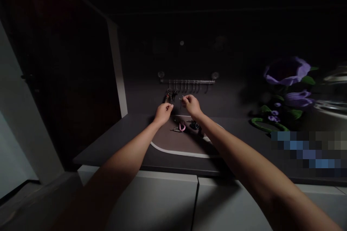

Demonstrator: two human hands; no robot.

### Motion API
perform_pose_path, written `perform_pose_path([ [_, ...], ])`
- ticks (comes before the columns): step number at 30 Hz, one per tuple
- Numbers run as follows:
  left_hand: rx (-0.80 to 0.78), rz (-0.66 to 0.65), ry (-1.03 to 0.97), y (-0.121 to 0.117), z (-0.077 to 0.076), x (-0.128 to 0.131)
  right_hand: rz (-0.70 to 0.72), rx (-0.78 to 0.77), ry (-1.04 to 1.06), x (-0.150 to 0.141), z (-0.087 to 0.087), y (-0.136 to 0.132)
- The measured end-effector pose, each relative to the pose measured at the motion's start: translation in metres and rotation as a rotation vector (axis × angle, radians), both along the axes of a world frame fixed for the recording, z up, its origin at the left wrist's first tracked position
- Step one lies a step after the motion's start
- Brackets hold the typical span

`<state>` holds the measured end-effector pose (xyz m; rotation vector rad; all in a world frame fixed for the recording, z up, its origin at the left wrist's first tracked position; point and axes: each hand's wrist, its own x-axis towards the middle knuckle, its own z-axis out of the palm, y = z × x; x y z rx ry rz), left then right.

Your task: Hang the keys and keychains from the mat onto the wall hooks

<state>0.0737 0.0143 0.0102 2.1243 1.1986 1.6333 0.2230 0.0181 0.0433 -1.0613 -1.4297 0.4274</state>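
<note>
Both my arms reach forward over a dark counter. My left hand (163,112) is closed in a pinch just under a bunch of keys (170,96) that hangs from a wall rack of hooks (187,81). My right hand (192,104) is closed, pinching a small key or ring (181,100) below the rack. Under my hands lies a round grey mat (173,143) with a white rim. On it rest more keys with a pink fob (182,127) and a dark fob (194,125).
The room is dim. Purple flowers (287,70) stand at the right on the counter (114,140). A white post (118,68) rises at the left beside a dark panel. White cabinet fronts (168,202) run below the counter edge.
</note>
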Motion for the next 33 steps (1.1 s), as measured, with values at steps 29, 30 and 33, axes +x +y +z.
perform_pose_path([
  [29,0.075,0.135,0.457,0.005,-0.014,0.001,-0.155,-0.178,0.497,-0.022,0.037,0.049],
  [30,0.076,0.135,0.457,0.005,-0.014,0.001,-0.158,-0.177,0.488,-0.021,0.036,0.049],
  [33,0.075,0.137,0.455,0.005,-0.013,0.001,-0.212,-0.171,0.403,-0.018,0.032,0.054],
])
